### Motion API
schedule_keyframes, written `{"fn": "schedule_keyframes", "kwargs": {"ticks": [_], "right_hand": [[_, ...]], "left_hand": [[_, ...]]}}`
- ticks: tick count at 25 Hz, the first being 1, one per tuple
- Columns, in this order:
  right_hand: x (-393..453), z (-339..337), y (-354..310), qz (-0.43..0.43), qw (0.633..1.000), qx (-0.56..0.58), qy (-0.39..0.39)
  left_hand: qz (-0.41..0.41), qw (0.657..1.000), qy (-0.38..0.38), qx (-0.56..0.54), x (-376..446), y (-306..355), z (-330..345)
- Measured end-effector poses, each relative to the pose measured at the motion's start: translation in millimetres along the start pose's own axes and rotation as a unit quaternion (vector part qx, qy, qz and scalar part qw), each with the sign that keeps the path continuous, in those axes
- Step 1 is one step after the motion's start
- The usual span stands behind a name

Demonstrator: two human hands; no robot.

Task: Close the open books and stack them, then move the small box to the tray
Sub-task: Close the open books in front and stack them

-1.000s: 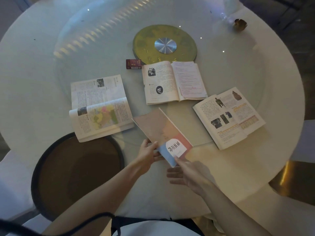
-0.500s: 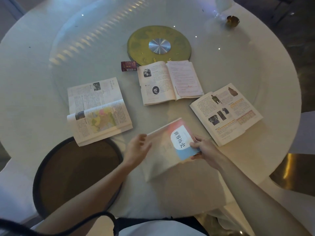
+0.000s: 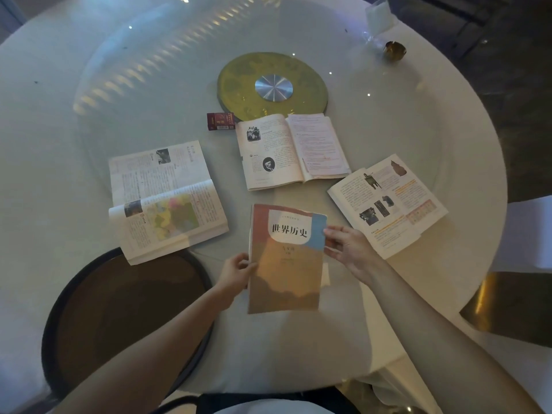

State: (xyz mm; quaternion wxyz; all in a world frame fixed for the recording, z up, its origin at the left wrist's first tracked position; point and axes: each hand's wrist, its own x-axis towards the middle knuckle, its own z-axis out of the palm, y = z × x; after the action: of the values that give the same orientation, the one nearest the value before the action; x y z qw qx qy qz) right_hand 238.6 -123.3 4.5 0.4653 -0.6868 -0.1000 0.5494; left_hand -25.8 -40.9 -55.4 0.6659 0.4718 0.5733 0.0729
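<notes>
Right, both hands are on the closed book (image 3: 285, 258), which lies cover-up on the table (image 3: 44, 174) in front of the person. The left hand (image 3: 234, 274) pinches its left edge, thumb on top of the cover, other fingers curled under & out of sight. The right hand (image 3: 348, 249) holds the right edge near the top corner; the thumb and forefinger close on the cover's rim, the rest of the fingers loosely bent below it. Can't tell if the book rests flat or is lifted a bit.

Three books are open, pages up: one at left (image 3: 167, 201), its near corner overlapping the rim of the dark round tray (image 3: 59, 309); one in the middle (image 3: 292, 150) beyond the closed book; one at right (image 3: 386, 204), just beside the right hand. The small box (image 3: 220, 121), red, sits on the glass next to the middle book's top-left corner, touching or nearly touching the yellow disc (image 3: 271, 86). It's well apart from the tray.

Hard to make out: page text is too small & blurred to read. The tray's near side is covered by the left forearm. At the far right edge of the table there's a small brown object (image 3: 394, 50) and a clear wrapper (image 3: 378, 16), cut off at the top. Light is dim overall.
</notes>
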Motion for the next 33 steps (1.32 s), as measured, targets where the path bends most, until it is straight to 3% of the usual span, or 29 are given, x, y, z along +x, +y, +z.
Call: {"fn": "schedule_keyframes", "kwargs": {"ticks": [1, 6, 14, 17, 19, 20, 22, 24, 28, 33], "right_hand": [[2, 3, 8, 0.01, 0.999, 0.037, 0.019], [20, 11, 44, 0.055, 0.997, -0.025, 0.052], [61, -6, 37, -0.009, 0.989, -0.148, 0.021], [73, -23, 25, -0.02, 0.982, -0.187, -0.022], [79, -39, 13, -0.033, 0.974, -0.22, -0.041], [85, -52, 5, -0.047, 0.97, -0.237, -0.038], [98, -84, -16, -0.09, 0.961, -0.262, -0.01], [112, -124, -40, -0.115, 0.956, -0.267, 0.038], [133, -217, -76, -0.128, 0.936, -0.3, 0.131], [162, -306, -81, -0.083, 0.908, -0.365, 0.186]], "left_hand": [[-0.01, 1.0, -0.007, -0.015, 0, 1, 1], [-0.052, 0.997, -0.002, -0.06, 6, 8, 14], [-0.097, 0.982, 0.153, -0.048, 37, 18, 45], [-0.091, 0.969, 0.196, 0.118, 39, 35, 59], [-0.054, 0.926, 0.253, 0.275, 42, 51, 72], [-0.021, 0.916, 0.273, 0.293, 45, 61, 82], [0.045, 0.941, 0.252, 0.221, 55, 85, 111], [0.053, 0.972, 0.197, 0.119, 67, 109, 147], [-0.048, 0.993, 0.104, 0.001, 85, 138, 230], [-0.136, 0.986, 0.081, -0.06, 102, 137, 298]]}}
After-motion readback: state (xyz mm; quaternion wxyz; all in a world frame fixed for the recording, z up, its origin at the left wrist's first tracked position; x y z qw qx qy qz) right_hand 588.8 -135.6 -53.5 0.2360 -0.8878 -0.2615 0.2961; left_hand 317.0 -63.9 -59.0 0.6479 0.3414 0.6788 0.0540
